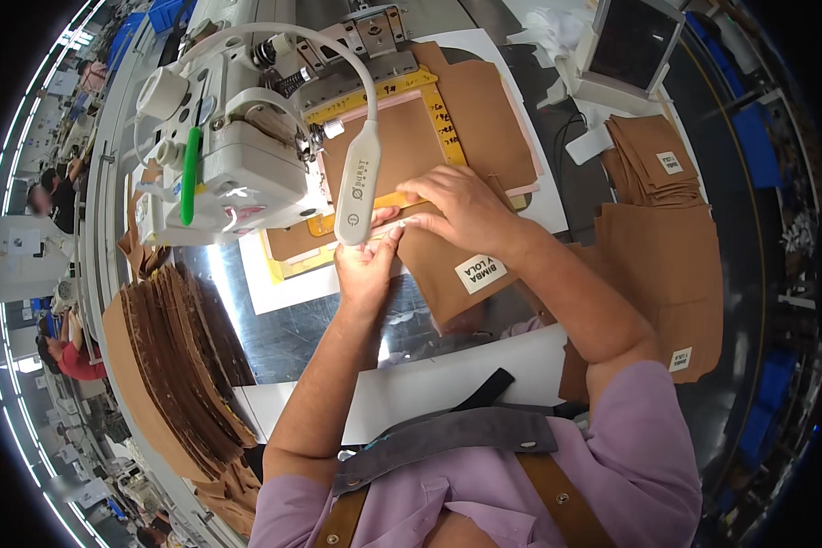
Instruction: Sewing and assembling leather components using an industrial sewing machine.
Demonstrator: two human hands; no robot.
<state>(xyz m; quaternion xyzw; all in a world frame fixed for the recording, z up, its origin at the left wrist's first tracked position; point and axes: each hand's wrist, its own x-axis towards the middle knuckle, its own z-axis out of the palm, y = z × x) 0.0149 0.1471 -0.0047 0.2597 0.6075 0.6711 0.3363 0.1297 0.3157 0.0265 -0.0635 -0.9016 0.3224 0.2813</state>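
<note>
In front of the sewing machine (237, 169), a brown fabric piece (437, 279) with a white printed label (480, 272) hangs slantwise between my hands. My left hand (367, 269) pinches its upper left edge, its fingertips partly hidden by the white lamp head (359, 178). My right hand (461, 210) holds the same edge with thumb and bent fingers, the index fingertip close to the yellow frame (447, 137). Inside that frame, under the machine head, lies more brown fabric (397, 137). White sheet material (548, 196) is under the frame.
A thick stack of brown pieces (178, 356) stands at the left. Labelled brown pieces lie on the right in a small pile (644, 173) and a larger pile (667, 265). Behind them stands a dark-screened panel (632, 41). A green-handled tool (190, 178) is on the machine head.
</note>
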